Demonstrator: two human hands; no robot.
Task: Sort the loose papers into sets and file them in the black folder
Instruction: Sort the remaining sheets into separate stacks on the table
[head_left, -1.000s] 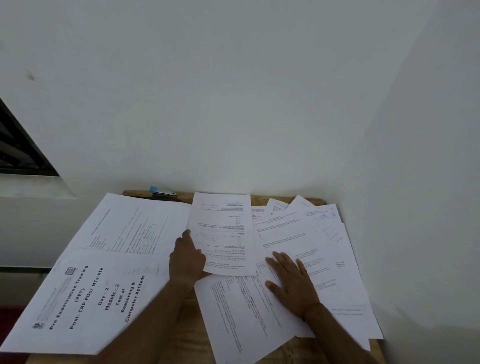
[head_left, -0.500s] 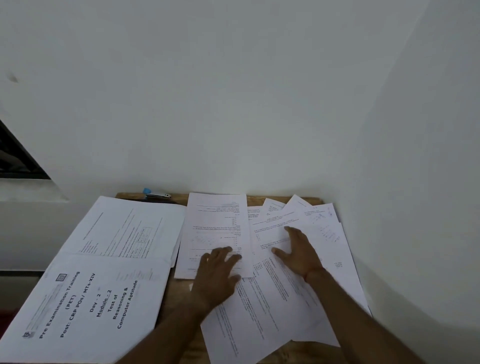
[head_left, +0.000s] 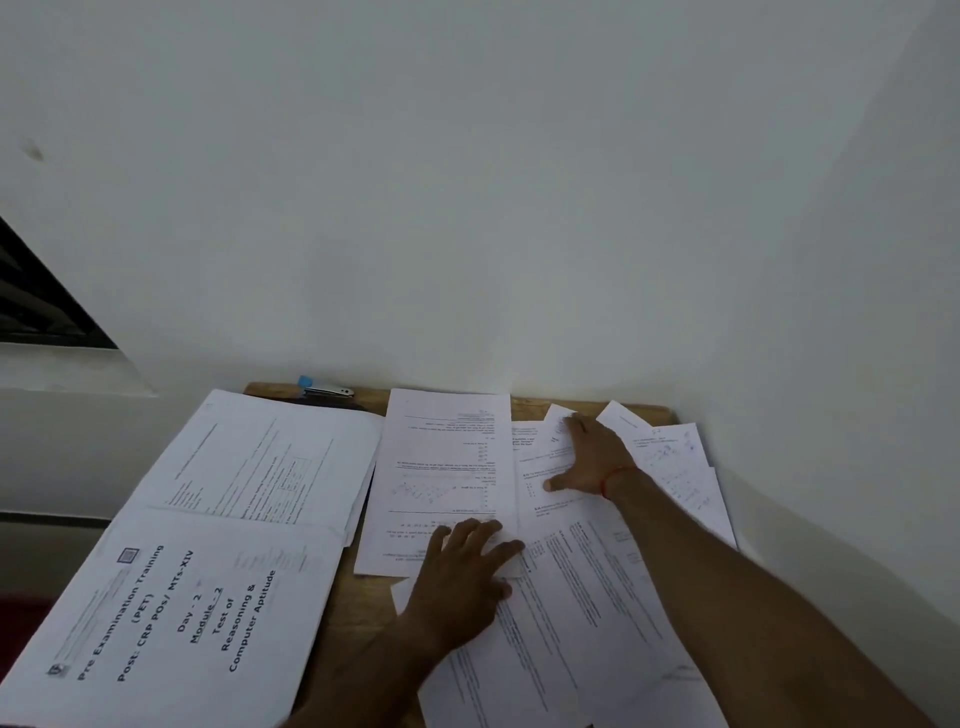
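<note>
Left hand (head_left: 467, 574) lay flat, fingers spread, on near edge of centre sheet (head_left: 447, 467). Right hand (head_left: 592, 460) flat, fingers straight, pressing fanned loose papers (head_left: 680, 462) at table's (head_left: 363, 623) far-right corner.

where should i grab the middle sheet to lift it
Take the middle sheet by its near left corner, coming from the left: it lies flat, that corner sits on bare table with nothing over it, and the left hand rests on its near edge.
</note>
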